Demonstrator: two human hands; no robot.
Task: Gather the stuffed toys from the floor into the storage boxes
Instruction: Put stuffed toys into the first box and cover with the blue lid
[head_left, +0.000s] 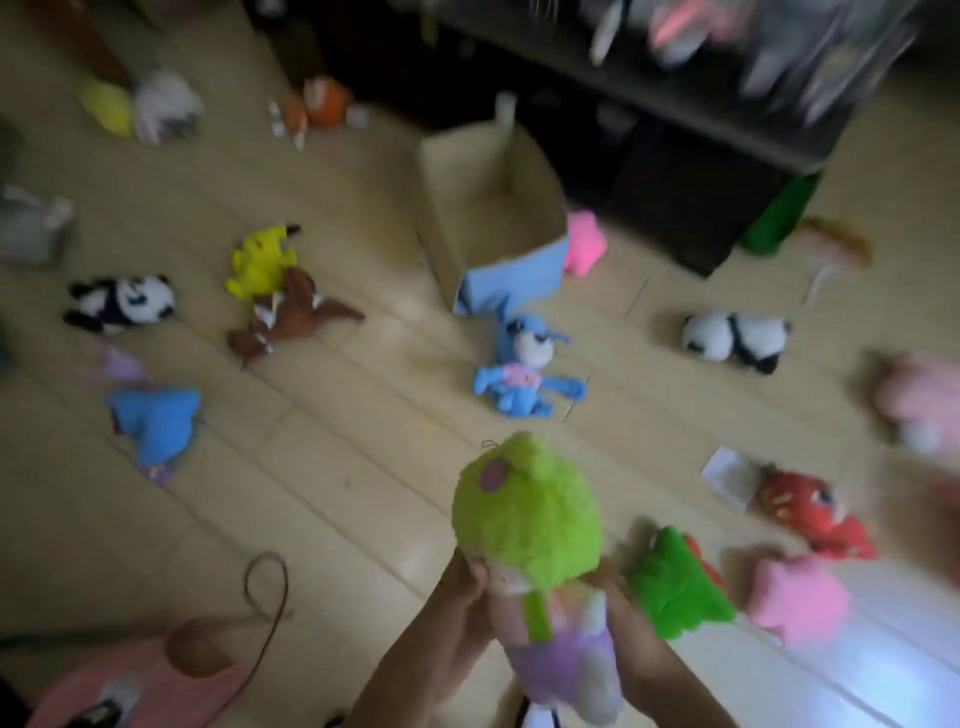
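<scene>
I hold a stuffed toy with a fuzzy lime-green head (527, 512) and a lilac body in both hands, low in the middle of the view. My left hand (465, 597) grips its left side and my right hand (623, 613) its right side. An open blue storage box (514, 280) with a beige inside stands on the floor ahead. A blue rabbit toy (524, 371) lies just in front of the box. Other toys lie around: two pandas (124, 304) (735, 338), a yellow toy (262, 260), a brown toy (291, 317).
More toys are scattered: a blue one (156, 423) at left, pink (584, 241) beside the box, red (815, 512), green (675, 587) and pink (800, 597) at right. A dark shelf unit (675, 130) stands behind the box. The picture is blurred.
</scene>
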